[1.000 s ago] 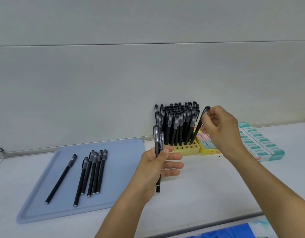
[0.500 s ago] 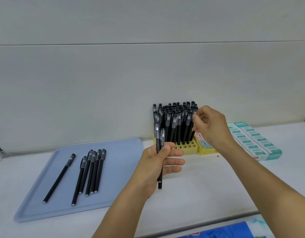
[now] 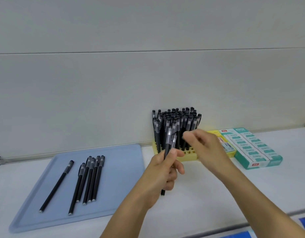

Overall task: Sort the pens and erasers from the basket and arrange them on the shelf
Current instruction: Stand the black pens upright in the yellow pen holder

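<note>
Mostly done: the yellow rack (image 3: 191,156) is packed with upright pens, erasers (image 3: 254,148) boxed beside it. Six pens (image 3: 89,179) lie on the tray (image 3: 124,177). Left hand (image 3: 162,170) grips two more; right hand (image 3: 202,145) is blurred, apparently empty, its grip unclear.

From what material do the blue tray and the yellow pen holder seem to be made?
The blue tray looks like matte plastic: even pale colour, rounded corners, a low moulded rim. The yellow pen holder also seems plastic, or perhaps foam: a uniform colour with a regular grid of round holes. Its finish is too blurred to tell.
</note>
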The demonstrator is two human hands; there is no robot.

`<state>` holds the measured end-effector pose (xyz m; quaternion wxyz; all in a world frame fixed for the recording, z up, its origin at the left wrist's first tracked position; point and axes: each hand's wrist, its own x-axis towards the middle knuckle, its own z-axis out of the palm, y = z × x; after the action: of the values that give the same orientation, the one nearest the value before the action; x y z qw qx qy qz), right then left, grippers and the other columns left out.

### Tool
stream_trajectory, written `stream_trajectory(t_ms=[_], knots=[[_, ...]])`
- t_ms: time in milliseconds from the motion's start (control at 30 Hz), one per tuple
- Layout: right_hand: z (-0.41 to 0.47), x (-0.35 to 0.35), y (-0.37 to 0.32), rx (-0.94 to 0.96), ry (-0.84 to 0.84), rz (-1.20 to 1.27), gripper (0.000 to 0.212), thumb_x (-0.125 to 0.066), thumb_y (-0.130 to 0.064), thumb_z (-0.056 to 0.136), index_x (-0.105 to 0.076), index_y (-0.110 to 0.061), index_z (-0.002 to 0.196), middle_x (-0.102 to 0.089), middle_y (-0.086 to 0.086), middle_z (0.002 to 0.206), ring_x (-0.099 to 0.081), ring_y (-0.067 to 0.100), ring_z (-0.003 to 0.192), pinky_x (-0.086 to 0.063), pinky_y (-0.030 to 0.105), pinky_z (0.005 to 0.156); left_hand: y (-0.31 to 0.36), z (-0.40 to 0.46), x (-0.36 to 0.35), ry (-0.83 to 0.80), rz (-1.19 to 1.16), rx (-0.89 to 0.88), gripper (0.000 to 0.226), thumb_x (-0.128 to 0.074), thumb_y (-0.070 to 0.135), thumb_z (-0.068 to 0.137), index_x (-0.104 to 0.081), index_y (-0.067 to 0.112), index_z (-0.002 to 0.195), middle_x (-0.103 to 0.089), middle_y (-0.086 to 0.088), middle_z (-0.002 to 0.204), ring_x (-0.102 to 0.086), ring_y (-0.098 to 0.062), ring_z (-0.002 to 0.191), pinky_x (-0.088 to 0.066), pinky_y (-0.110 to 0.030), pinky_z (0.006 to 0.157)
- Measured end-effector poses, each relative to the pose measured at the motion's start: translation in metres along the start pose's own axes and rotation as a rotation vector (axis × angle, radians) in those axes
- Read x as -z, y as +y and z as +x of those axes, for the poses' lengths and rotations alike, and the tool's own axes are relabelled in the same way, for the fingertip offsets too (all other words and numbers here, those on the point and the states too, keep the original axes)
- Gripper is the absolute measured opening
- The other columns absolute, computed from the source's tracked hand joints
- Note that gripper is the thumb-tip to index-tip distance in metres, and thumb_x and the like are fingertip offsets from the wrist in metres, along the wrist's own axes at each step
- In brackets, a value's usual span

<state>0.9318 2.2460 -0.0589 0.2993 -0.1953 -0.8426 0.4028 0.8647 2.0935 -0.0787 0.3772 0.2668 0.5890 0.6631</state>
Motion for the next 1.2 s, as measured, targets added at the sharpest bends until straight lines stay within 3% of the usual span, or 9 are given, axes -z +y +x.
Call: stream_trajectory(t_ms=[100,267,367,433,500,800,1033,1133,1200], knots=[[-0.009,-0.002,-0.012,0.025,-0.222,0.275,0.026,-0.065,-0.024,0.091,-0.063,-0.020,0.066,-0.059,-0.011,0.062,-0.054,-0.001,0.056,-0.041,0.010,0.054,0.000,0.003,-0.010,-0.047,0.032,-0.019,0.031,-0.043,0.041,0.102,-0.062,0.019,0.110,-0.059,0.000,0.075,-0.032,-0.008,0.053,-0.027,-0.019,0.044],[0.009,0.028,-0.005,0.026,0.239,0.270,0.017,-0.063,-0.025,0.092,-0.060,-0.018,0.077,-0.065,0.002,0.061,-0.061,0.010,0.051,-0.049,0.023,0.049,0.000,0.002,-0.003,0.135,0.029,0.011,0.028,-0.042,0.040,0.102,-0.062,0.025,0.113,-0.074,-0.002,0.090,-0.065,-0.014,0.065,-0.044,-0.023,0.045],[0.022,0.039,0.007,0.083,0.348,0.055,0.013,-0.061,-0.026,0.093,-0.057,-0.022,0.081,-0.065,-0.001,0.064,-0.066,0.012,0.060,-0.058,0.036,0.061,-0.004,0.003,0.006,0.256,0.058,0.024,0.027,-0.041,0.039,0.103,-0.062,0.024,0.109,-0.067,0.001,0.070,-0.042,-0.009,0.042,-0.029,-0.020,0.038],[0.026,0.037,0.016,0.073,0.317,-0.033,0.012,-0.060,-0.027,0.093,-0.057,-0.021,0.083,-0.065,-0.003,0.066,-0.066,0.010,0.062,-0.059,0.042,0.066,-0.006,0.005,0.008,0.289,0.040,0.028,0.029,-0.043,0.041,0.101,-0.064,0.022,0.106,-0.055,0.004,0.062,-0.030,-0.007,0.041,-0.025,-0.019,0.038],[0.029,0.032,0.022,0.071,0.288,-0.081,0.013,-0.059,-0.028,0.093,-0.057,-0.018,0.086,-0.065,-0.003,0.070,-0.066,0.010,0.063,-0.058,0.045,0.067,-0.006,0.006,0.008,0.303,0.029,0.051,0.031,-0.044,0.044,0.100,-0.065,0.021,0.102,-0.051,0.004,0.062,-0.029,-0.006,0.042,-0.024,-0.018,0.038],[0.044,0.026,0.033,0.054,0.214,-0.150,0.018,-0.059,-0.030,0.094,-0.055,-0.019,0.081,-0.064,-0.002,0.069,-0.065,0.007,0.058,-0.057,0.044,0.066,-0.009,0.001,0.015,0.363,-0.087,0.066,0.030,-0.035,0.015,0.096,-0.065,0.011,0.094,-0.050,-0.001,0.057,-0.031,-0.010,0.046,-0.022,-0.021,0.039],[0.057,0.023,0.029,-0.039,-0.028,-0.156,0.017,-0.063,-0.024,0.091,-0.058,-0.016,0.077,-0.068,0.004,0.073,-0.069,0.019,0.066,-0.057,0.049,0.074,-0.011,-0.004,0.017,0.284,0.009,-0.016,0.028,-0.039,0.031,0.102,-0.067,0.034,0.106,-0.050,-0.001,0.060,-0.025,-0.009,0.040,-0.022,-0.021,0.039],[0.048,0.027,0.023,-0.100,0.103,-0.353,0.025,-0.062,-0.043,0.089,-0.054,-0.020,0.094,-0.062,-0.004,0.083,-0.062,0.019,0.078,-0.052,0.041,0.073,-0.013,-0.003,0.020,0.323,0.009,-0.016,0.034,-0.033,0.015,0.098,-0.067,0.020,0.100,-0.048,0.000,0.059,-0.026,-0.008,0.041,-0.022,-0.020,0.038],[0.026,0.019,0.012,-0.088,0.199,-0.280,0.036,-0.055,-0.056,0.087,-0.049,-0.025,0.104,-0.057,-0.008,0.082,-0.058,0.014,0.077,-0.047,0.036,0.068,-0.014,-0.003,0.018,0.299,0.055,-0.038,0.032,-0.034,0.013,0.096,-0.066,0.019,0.097,-0.049,0.001,0.061,-0.029,-0.007,0.043,-0.025,-0.018,0.040]])
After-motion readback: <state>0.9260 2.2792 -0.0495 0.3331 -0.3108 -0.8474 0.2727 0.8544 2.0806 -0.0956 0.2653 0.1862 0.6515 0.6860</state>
